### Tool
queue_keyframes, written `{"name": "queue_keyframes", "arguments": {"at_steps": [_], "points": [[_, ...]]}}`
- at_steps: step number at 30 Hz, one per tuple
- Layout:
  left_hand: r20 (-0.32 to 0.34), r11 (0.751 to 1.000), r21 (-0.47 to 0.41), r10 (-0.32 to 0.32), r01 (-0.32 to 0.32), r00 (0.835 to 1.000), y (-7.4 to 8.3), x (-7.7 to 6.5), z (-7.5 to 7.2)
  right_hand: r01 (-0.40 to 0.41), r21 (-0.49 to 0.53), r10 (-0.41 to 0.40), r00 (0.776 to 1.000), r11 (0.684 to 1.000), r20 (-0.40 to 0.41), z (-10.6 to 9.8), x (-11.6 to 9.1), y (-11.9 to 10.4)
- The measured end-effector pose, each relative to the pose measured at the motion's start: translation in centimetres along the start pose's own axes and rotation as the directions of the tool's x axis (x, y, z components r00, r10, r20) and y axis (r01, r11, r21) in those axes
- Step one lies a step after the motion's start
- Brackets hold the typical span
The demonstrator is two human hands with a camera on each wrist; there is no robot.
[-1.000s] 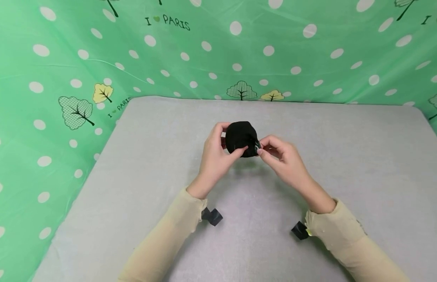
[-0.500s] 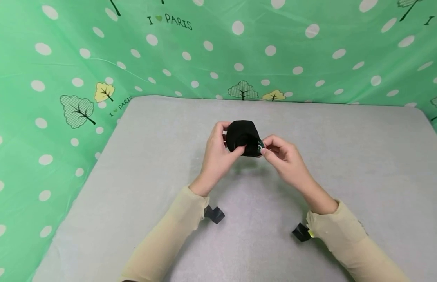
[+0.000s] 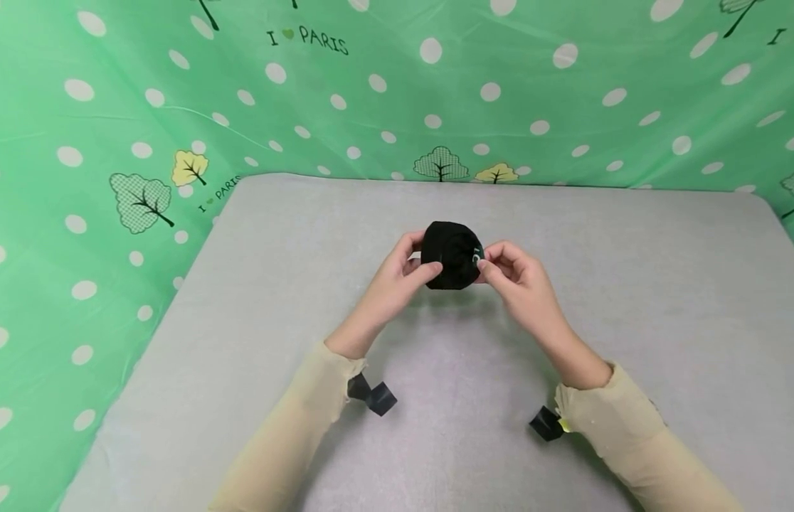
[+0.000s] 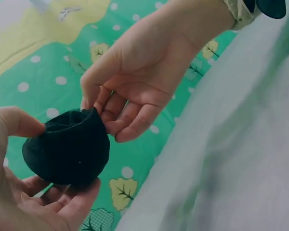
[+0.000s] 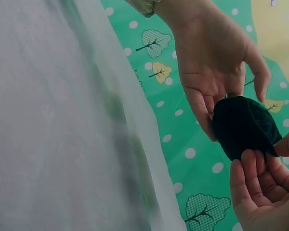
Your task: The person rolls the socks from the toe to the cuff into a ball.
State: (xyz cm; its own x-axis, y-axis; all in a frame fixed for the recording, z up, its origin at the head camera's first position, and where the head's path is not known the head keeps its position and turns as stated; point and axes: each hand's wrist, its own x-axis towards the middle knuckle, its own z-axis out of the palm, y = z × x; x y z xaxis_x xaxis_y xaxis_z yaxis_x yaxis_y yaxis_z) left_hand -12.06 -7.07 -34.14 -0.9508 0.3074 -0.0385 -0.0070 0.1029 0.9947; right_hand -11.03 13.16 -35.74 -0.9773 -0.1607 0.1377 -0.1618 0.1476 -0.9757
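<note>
A small black cloth bundle, rounded and hollow like a cup, is held above the table between both hands. My left hand grips its left side, thumb on the near face and fingers behind. On the right, my right hand pinches the edge where a pale printed mark shows. From the left wrist view, the cloth bundle has a folded rim with a hollow on top, and the right hand pinches that rim. Seen from the right wrist, the right fingers meet the cloth's lower edge.
A grey-covered table lies under the hands. Behind it and to the left hangs a green curtain with white dots and trees. Black wrist mounts stick out from the beige sleeves.
The bundle has shifted slightly right and turned; its hollow now faces more to the right. My left hand has moved right with it, its thumb closer to the rim. My right hand keeps its pinch.
</note>
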Motion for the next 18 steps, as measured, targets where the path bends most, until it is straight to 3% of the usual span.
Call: {"name": "queue_keyframes", "arguments": {"at_steps": [2, 7, 18], "points": [[-0.011, 1.000, 0.003, -0.009, 0.009, 1.000, 0.0, 0.0, 0.0, 0.008, 0.004, -0.008, 1.000, 1.000, 0.003, 0.1, 0.0, 0.1], [-0.083, 0.988, 0.156, -0.007, 0.020, 0.997, -0.2, -0.1, 0.5, 0.037, 0.008, -0.037, 0.999, 0.999, 0.014, 0.6, -0.1, 0.2], [-0.167, 0.913, 0.403, 0.142, -0.064, 0.976, -0.7, 0.1, 0.8, 0.083, -0.048, -0.081, 0.995, 0.995, 0.056, 1.2, -0.7, 0.3]]}}
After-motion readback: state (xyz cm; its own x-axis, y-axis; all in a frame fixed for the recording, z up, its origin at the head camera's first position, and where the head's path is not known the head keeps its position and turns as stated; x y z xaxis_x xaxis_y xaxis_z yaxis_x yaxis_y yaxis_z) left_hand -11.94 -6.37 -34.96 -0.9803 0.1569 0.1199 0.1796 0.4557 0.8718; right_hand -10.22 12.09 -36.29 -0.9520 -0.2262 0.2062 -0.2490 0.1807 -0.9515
